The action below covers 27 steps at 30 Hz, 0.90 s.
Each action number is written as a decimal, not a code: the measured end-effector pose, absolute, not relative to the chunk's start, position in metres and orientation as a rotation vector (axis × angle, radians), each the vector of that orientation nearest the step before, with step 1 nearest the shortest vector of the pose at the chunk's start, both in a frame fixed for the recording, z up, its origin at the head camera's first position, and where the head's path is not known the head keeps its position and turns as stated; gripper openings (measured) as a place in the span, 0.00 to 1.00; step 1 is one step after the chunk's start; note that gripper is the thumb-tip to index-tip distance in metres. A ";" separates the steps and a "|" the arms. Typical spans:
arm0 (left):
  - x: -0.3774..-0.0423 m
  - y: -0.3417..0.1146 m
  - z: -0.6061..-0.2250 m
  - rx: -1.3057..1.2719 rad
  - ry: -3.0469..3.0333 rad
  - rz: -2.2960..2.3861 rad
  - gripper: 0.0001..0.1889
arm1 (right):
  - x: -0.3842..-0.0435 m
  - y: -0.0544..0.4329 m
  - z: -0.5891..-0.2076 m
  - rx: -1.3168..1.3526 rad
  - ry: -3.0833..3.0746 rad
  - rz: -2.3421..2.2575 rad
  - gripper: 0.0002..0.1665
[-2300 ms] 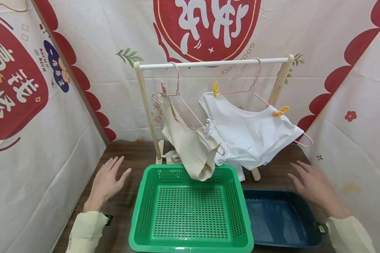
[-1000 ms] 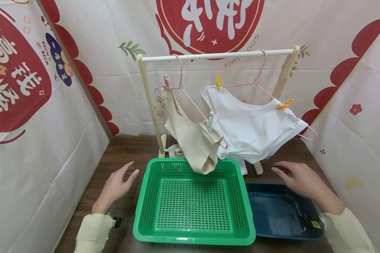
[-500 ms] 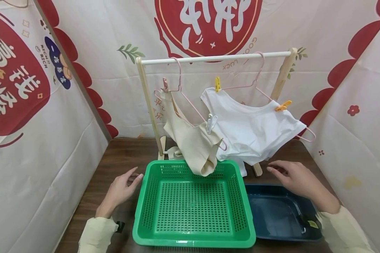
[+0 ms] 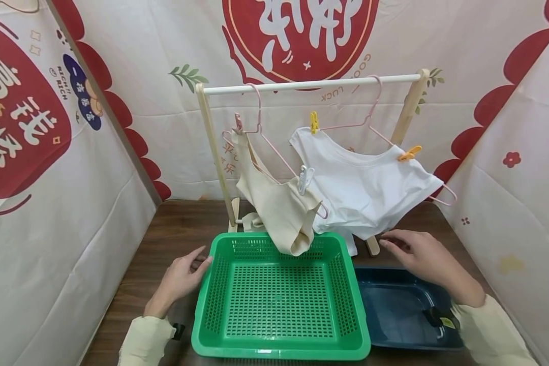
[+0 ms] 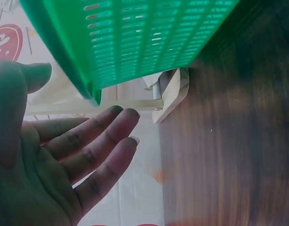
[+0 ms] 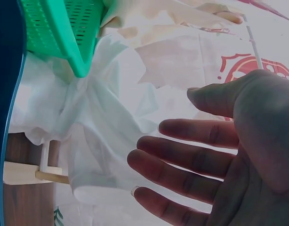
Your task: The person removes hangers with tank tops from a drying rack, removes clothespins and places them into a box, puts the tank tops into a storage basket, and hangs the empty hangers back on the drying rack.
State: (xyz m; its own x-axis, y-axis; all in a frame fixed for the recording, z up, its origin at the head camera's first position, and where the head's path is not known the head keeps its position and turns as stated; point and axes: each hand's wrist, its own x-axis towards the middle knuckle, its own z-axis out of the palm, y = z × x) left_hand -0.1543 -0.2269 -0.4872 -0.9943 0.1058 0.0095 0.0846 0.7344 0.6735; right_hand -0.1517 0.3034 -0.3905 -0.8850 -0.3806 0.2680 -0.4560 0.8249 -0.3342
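A green perforated plastic basket [image 4: 278,300] stands at the front middle of the head view with nothing in it. My left hand [image 4: 183,274] is at its left rim, thumb tip right by the edge; in the left wrist view the fingers [image 5: 100,150] are relaxed and hold nothing. Over the back of the dark blue tray [image 4: 404,310] hovers my right hand [image 4: 432,259], its fingers loosely spread in the right wrist view, close to the white shirt [image 4: 361,188]. A beige sleeveless top [image 4: 279,208] hangs left of that shirt, its lower end overlapping the basket's back rim.
A small rack with a white rail [image 4: 311,85] and wooden posts bears two pink hangers. Clothespins hold the garments: a pink one [image 4: 238,123], a white one [image 4: 305,179], a yellow one [image 4: 313,122] and an orange one [image 4: 409,153]. Printed cloth encloses the brown table [image 4: 164,223].
My left hand has moved right to the basket's left rim. My right hand has moved left over the blue tray, toward the white shirt. Basket and garments stay put; the view has shifted slightly.
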 end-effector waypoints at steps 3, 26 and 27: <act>-0.154 -0.225 -0.488 0.170 2.899 1.132 0.33 | -0.153 0.300 -0.389 0.666 -2.805 0.593 0.13; -0.153 -0.215 -0.501 0.161 2.829 1.270 0.32 | -0.169 0.272 -0.379 0.804 -2.689 0.658 0.09; -0.153 -0.215 -0.501 0.158 2.830 1.275 0.31 | -0.170 0.270 -0.378 0.808 -2.686 0.654 0.10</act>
State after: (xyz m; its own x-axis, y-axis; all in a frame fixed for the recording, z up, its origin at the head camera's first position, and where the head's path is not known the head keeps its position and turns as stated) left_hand -0.1530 -0.2146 -0.5013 -0.9942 0.1067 0.0109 0.0789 0.6583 0.7486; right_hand -0.1700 0.2704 -0.3781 -0.8114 -0.4555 0.3663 -0.5729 0.7440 -0.3440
